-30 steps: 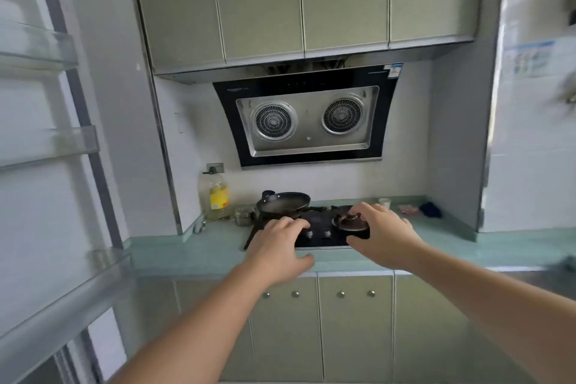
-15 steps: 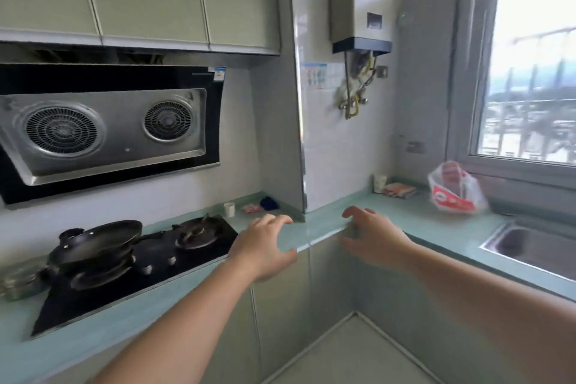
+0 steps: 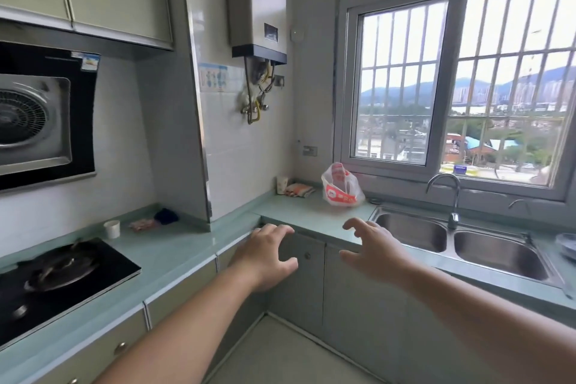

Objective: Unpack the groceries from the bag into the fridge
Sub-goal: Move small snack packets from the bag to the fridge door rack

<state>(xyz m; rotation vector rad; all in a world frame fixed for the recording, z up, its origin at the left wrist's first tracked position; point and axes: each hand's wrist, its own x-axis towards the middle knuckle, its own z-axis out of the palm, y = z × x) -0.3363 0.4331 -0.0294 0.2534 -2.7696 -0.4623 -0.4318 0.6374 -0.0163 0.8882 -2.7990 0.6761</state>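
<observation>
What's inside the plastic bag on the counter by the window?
The plastic bag stands knotted on the green counter. Its red and white print hides the contents; only a vague bulge shows. Neither hand touches it.

Two bare forearms enter from the lower edge of the view, each ending in a bare hand: left hand (image 3: 267, 256), right hand (image 3: 375, 251). No sleeve covers either arm within the picture; both are uncovered from the frame edge to the wrist. Neither the fingers nor the wrists carry any jewellery, watch or glove. Fingernails are short and unpainted.
</observation>
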